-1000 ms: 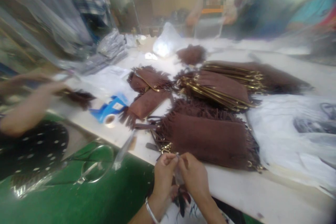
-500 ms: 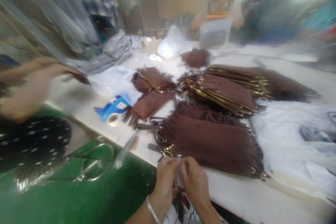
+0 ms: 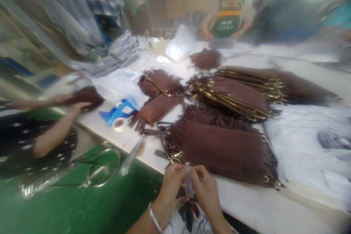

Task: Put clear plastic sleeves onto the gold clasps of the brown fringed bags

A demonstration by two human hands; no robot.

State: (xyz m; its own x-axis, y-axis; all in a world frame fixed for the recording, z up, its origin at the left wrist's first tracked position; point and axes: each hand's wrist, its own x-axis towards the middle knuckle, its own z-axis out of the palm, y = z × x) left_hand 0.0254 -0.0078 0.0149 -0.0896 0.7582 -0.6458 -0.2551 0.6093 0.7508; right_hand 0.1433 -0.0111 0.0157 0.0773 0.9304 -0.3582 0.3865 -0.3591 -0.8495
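My left hand [image 3: 174, 180] and my right hand [image 3: 205, 184] meet at the near table edge, fingertips pinched together. Between them hangs a narrow strip of translucent plastic [image 3: 189, 184], gripped by both; its upper end is partly hidden by the fingers. Just beyond my fingertips lies a stack of dark brown fringed pouches [image 3: 223, 150]. Gold clasps [image 3: 176, 158] stick out at its left corner, close to my left hand. Whether the strip touches a clasp, I cannot tell.
More brown pouches [image 3: 236, 93] with gold zips are piled behind. White sheeting [image 3: 309, 146] lies right; a tape roll [image 3: 119, 124] and blue packet [image 3: 120, 111] lie left. A co-worker at left handles a brown pouch [image 3: 89, 97]; another person [image 3: 227, 25] stands across the table.
My hands stay nearly in place, and more of the plastic strip shows below them. The left co-worker's arms have lowered with a brown pouch. The person opposite has lowered a clear bag.
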